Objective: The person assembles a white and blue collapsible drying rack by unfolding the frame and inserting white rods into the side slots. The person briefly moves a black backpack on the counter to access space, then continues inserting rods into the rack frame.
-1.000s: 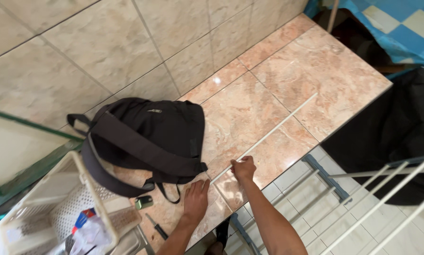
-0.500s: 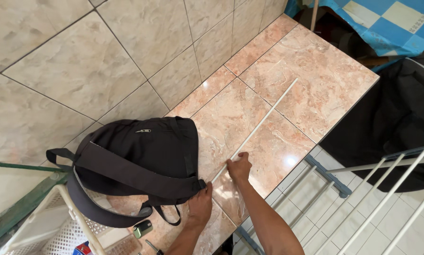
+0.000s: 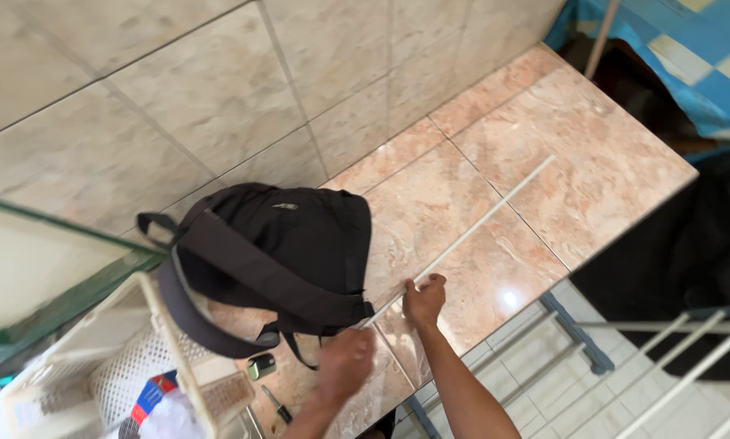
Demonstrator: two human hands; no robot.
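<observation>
A long thin white rod lies diagonally on the pink marble counter. My right hand pinches the rod close to its near end. My left hand is blurred, over the counter just left of that end and beside the black backpack; whether it holds anything cannot be told. The backpack lies flat against the tiled wall with its straps facing me.
A white plastic basket with packets stands at the lower left beside a green-edged glass pane. A small green object and a screwdriver lie near the counter's front edge. A white drying rack stands below right, before dark cloth.
My left hand has shifted slightly along the counter near the rod's end and is now blurred. My right hand keeps its pinch on the rod. The view has swung a little.
</observation>
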